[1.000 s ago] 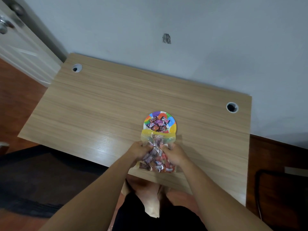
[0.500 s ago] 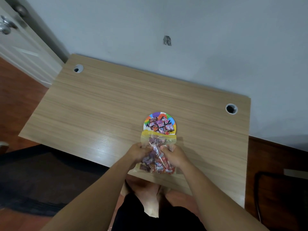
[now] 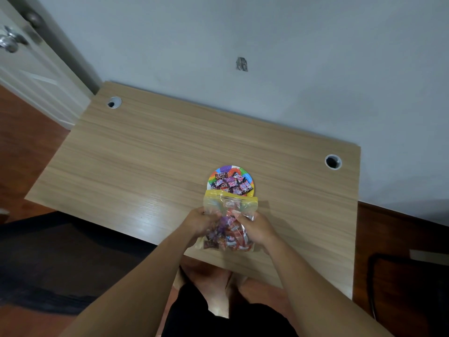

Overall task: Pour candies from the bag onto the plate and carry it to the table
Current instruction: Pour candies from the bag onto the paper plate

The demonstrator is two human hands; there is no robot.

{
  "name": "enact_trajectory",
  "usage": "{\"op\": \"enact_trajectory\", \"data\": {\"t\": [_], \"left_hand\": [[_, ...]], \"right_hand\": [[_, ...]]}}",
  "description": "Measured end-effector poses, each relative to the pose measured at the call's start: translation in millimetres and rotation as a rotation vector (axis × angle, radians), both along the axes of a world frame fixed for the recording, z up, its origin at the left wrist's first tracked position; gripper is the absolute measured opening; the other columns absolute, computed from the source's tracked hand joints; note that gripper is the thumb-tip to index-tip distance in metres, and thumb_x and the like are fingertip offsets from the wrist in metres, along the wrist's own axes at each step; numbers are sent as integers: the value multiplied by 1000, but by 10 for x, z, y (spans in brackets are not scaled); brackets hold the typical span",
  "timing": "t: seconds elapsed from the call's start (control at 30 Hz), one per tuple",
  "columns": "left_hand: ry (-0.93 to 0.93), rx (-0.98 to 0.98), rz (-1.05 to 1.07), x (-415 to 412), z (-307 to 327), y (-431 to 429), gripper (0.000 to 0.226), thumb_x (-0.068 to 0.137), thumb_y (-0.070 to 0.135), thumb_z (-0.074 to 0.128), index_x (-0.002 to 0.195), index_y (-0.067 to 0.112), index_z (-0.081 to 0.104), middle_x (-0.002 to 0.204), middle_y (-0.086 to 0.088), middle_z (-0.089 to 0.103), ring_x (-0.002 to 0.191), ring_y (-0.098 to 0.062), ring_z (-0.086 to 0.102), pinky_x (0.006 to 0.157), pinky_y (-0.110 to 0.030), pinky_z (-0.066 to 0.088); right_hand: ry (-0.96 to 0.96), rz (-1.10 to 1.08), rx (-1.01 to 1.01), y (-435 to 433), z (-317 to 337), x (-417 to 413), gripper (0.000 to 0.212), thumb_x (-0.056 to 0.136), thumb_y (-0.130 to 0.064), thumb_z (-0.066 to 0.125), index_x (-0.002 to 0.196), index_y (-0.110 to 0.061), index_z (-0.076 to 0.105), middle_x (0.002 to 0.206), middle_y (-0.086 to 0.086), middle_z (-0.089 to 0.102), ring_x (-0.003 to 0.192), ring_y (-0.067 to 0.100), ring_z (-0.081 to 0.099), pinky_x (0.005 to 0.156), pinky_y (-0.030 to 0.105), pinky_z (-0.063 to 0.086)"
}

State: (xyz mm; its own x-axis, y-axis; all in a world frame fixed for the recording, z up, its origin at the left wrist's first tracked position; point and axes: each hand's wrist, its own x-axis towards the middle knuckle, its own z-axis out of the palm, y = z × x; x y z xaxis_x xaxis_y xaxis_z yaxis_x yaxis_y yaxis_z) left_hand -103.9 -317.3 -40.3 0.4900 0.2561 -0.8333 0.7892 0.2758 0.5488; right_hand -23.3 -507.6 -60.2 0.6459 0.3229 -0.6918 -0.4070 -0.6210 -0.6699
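Near the counter's point(image 3: 145, 154) front edge, left hand point(image 3: 198, 221) and right hand point(image 3: 255, 226) each close a grip on the limp, probably slippery zip bag point(image 3: 229, 223), mouth over the light paper plate point(image 3: 249, 177) of candies point(image 3: 228, 183); hold its sides.

Left hole point(image 3: 114, 102): a round hole with a grey ring, near the back left corner of the desk.
Right hole point(image 3: 333, 162): the same kind, near the back right corner.
Wall point(image 3: 267, 45): pale blue-grey, touching the desk's back edge.
Mark point(image 3: 242, 63): small and grey, on the wall.
Door point(image 3: 29, 69): white, at the far left.
Knob point(image 3: 9, 42): shiny, on the door.
Floor point(image 3: 26, 142): red-brown wood.
Mat point(image 3: 60, 259): dark, on the floor by the front left corner.
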Motion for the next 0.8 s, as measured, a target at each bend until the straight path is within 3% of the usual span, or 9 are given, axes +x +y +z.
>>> {"op": "enact_trajectory", "data": {"t": [0.2, 0.33, 0.4, 0.5, 0.57, 0.63, 0.73, 0.8], "left_hand": [[20, -33, 29, -29, -6, -4, 38, 94, 45, 77, 117, 15, 75, 112, -10, 83, 106, -26, 77, 86, -40, 61], [35, -37, 30, -33, -8, -3, 40, 91, 42, 82, 115, 10, 76, 110, -11, 83, 106, -28, 78, 100, -46, 60], [41, -53, 18, -36, 10, -13, 38, 88, 35, 86, 115, 9, 77, 109, -10, 83, 104, -27, 78, 95, -42, 62], [41, -75, 3, -34, 42, -47, 32, 89, 25, 85, 113, 6, 78, 106, -10, 83, 87, -21, 79, 64, -27, 61], [34, -82, 19, -26, 57, -59, 27, 94, 22, 81, 115, 4, 78, 105, -11, 83, 80, -17, 78, 52, -21, 58], [18, -81, 37, -22, 17, -60, 29, 97, 24, 78, 118, 4, 77, 110, -12, 83, 83, -15, 78, 52, -21, 59], [9, -73, 37, -13, 15, -71, 26, 99, 23, 76, 118, 6, 77, 107, -7, 82, 87, -13, 76, 57, -23, 61], [12, -62, 45, -5, 9, -78, 24, 99, 23, 76, 116, 5, 77, 108, -9, 82, 87, -13, 76, 58, -23, 61]], "right_hand": [[25, 1, -23, -38, 3, 8, 38, 101, -46, 71, 125, -18, 78, 115, -2, 79, 109, 19, 73, 89, 29, 51], [46, 3, -16, -47, -12, 30, 37, 98, -47, 73, 118, -16, 80, 113, 0, 82, 107, 20, 76, 96, 34, 58], [67, 3, -7, -54, -40, 38, 37, 95, -50, 75, 113, -18, 80, 111, 0, 83, 105, 20, 78, 101, 39, 60], [86, -7, 11, -64, -59, 39, 33, 93, -47, 79, 111, -20, 80, 110, 1, 84, 105, 21, 79, 101, 42, 61], [98, -18, 31, -65, -55, 47, 30, 92, -43, 81, 111, -19, 82, 108, 2, 85, 104, 20, 80, 99, 40, 62], [99, -26, 44, -66, -54, 48, 29, 91, -39, 84, 110, -18, 83, 107, 2, 85, 103, 21, 81, 95, 37, 63], [90, -37, 46, -51, -30, 35, 28, 91, -32, 85, 112, -13, 83, 109, 5, 85, 95, 17, 78, 77, 27, 57], [101, -53, 50, -44, -37, 26, 29, 91, -32, 85, 113, -12, 83, 111, 7, 85, 94, 18, 77, 76, 26, 55]]}}
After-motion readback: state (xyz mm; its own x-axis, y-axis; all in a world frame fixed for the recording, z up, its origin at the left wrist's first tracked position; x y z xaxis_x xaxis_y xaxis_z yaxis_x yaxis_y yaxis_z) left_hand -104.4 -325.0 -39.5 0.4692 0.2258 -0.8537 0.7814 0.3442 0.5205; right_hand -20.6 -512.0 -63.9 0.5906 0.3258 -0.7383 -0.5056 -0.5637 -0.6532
